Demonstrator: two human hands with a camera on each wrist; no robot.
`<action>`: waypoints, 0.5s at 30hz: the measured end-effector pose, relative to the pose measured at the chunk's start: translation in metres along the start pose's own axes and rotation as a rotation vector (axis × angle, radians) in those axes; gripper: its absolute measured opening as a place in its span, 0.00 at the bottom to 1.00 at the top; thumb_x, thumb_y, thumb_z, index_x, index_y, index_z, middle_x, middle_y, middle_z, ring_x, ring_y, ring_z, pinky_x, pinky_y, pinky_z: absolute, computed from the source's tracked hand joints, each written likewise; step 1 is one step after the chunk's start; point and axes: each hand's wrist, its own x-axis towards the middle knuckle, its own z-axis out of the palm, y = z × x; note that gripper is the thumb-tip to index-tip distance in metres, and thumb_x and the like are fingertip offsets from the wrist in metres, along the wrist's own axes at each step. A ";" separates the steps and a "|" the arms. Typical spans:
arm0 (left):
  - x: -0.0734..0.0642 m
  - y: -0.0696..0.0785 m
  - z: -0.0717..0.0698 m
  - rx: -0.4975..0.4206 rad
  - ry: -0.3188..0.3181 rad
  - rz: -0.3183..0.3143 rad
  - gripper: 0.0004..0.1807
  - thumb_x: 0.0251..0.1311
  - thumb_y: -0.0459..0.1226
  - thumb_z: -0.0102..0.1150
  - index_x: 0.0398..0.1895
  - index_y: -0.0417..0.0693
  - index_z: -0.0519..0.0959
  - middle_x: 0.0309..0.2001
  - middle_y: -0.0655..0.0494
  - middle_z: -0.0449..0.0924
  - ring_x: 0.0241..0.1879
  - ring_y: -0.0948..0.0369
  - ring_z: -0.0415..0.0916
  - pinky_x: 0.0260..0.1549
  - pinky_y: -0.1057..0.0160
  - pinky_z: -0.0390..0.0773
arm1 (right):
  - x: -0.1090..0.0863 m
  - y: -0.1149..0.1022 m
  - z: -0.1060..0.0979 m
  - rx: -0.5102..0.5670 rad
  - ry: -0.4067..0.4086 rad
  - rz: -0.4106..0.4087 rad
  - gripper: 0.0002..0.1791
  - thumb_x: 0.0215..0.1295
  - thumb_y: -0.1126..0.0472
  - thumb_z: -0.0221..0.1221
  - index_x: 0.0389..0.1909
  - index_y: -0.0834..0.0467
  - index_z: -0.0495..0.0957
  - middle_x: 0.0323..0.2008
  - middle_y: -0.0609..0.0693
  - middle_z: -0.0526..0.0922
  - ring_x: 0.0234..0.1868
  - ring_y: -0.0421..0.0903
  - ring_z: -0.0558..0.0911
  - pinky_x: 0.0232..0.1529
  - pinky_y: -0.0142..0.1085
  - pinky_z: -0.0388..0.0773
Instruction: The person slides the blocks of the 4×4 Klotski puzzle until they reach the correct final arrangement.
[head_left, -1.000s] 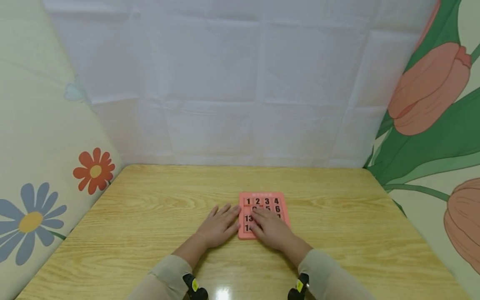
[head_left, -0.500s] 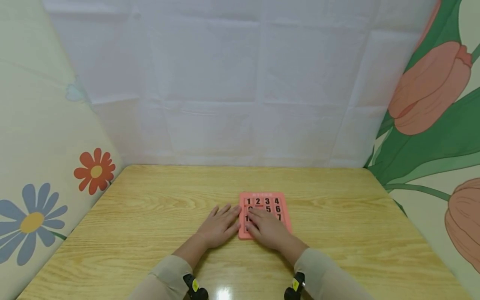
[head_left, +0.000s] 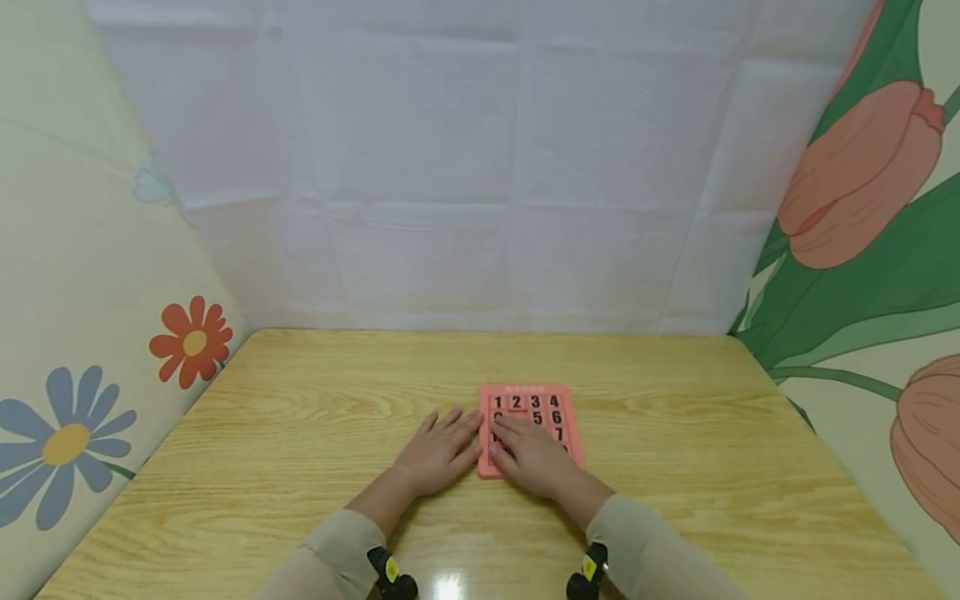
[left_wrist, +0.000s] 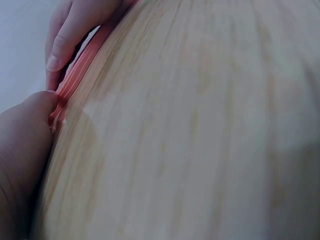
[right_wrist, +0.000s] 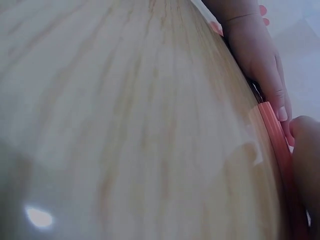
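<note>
A pink number slide puzzle lies flat on the wooden table, black digits on its tiles. The top row reads 1, 2, 3, 4. My left hand rests beside it, fingers spread, fingertips and thumb right at its left edge. Over the lower tiles lies my right hand, its fingertips on the left columns, hiding much of the lower rows. A pink gap shows below the 2. In the left wrist view, the left thumb meets the puzzle's near side. In the right wrist view, the right thumb is over that side.
The wooden table extends around the puzzle on every side. A white cloth hangs behind its far edge. Flower-printed cloths stand at left and right. Black cameras are strapped at both wrists.
My right hand has shifted slightly left over the puzzle. A tile in the second row has slid from the second column to the first. My left hand stays in place.
</note>
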 end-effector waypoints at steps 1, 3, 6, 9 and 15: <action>0.000 0.000 0.000 0.006 0.000 -0.001 0.32 0.75 0.54 0.36 0.76 0.50 0.57 0.76 0.55 0.57 0.78 0.50 0.48 0.76 0.42 0.44 | -0.001 0.001 0.000 0.004 0.003 0.003 0.28 0.77 0.47 0.42 0.72 0.55 0.65 0.72 0.52 0.66 0.74 0.51 0.64 0.73 0.48 0.62; 0.000 0.000 0.000 0.008 0.003 -0.001 0.32 0.75 0.54 0.36 0.76 0.50 0.57 0.76 0.56 0.57 0.78 0.50 0.49 0.76 0.42 0.44 | -0.003 0.003 0.000 0.012 0.016 0.004 0.28 0.77 0.47 0.43 0.71 0.56 0.66 0.72 0.53 0.67 0.74 0.52 0.65 0.73 0.49 0.63; 0.000 0.001 0.000 0.010 0.001 -0.007 0.32 0.75 0.54 0.37 0.77 0.51 0.56 0.76 0.56 0.57 0.78 0.50 0.49 0.76 0.42 0.43 | -0.008 0.008 -0.003 0.019 0.044 0.017 0.28 0.76 0.48 0.45 0.70 0.58 0.67 0.71 0.54 0.68 0.73 0.54 0.66 0.73 0.49 0.63; -0.001 0.002 -0.001 0.006 0.001 -0.011 0.32 0.75 0.54 0.37 0.77 0.52 0.56 0.76 0.56 0.57 0.78 0.50 0.48 0.76 0.42 0.43 | -0.013 0.014 -0.005 0.016 0.070 0.038 0.28 0.75 0.49 0.46 0.69 0.60 0.69 0.70 0.56 0.69 0.72 0.55 0.67 0.73 0.49 0.63; 0.000 0.001 -0.002 0.009 -0.003 -0.006 0.33 0.75 0.54 0.36 0.77 0.51 0.55 0.77 0.56 0.56 0.78 0.50 0.48 0.76 0.42 0.42 | -0.021 0.025 -0.007 -0.005 0.082 0.086 0.28 0.75 0.49 0.47 0.68 0.61 0.69 0.70 0.56 0.69 0.72 0.55 0.66 0.74 0.48 0.62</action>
